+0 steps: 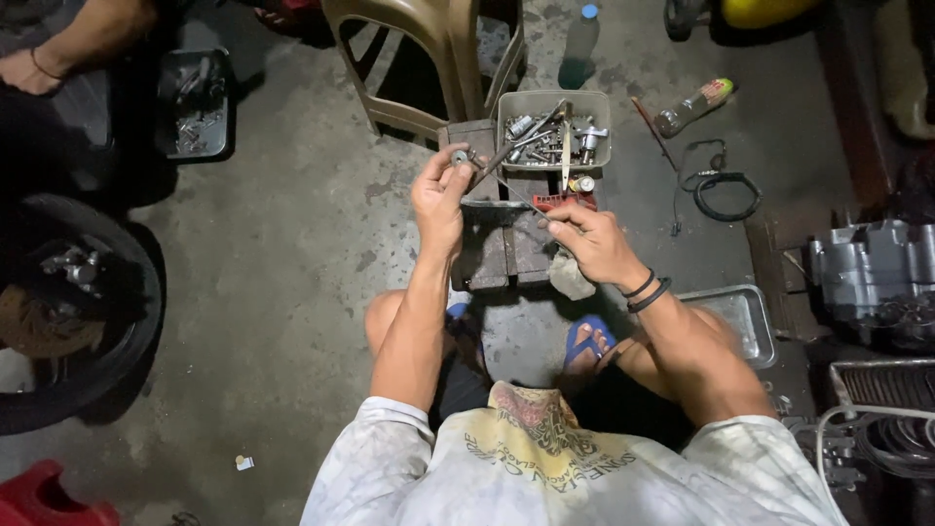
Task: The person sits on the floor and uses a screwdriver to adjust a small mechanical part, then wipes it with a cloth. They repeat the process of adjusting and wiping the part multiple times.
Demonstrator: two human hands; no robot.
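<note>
Above wooden block (492,234): left hand (440,200) pinches small metal part (460,156) (fingertips); right hand (589,242) grips thin rod (521,198).

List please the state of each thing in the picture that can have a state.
left hand: raised, pinching a small metal part
right hand: closed on a thin rod
grey tray: full of bolts and tools
plastic bottle: lying on its side
plastic chair: upright
black cable: coiled on the floor

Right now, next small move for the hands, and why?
Probably steady the left hand while the right hand guides the thin rod toward the small round metal part. The part is pinched in the left fingers and the rod already points at it.
</note>
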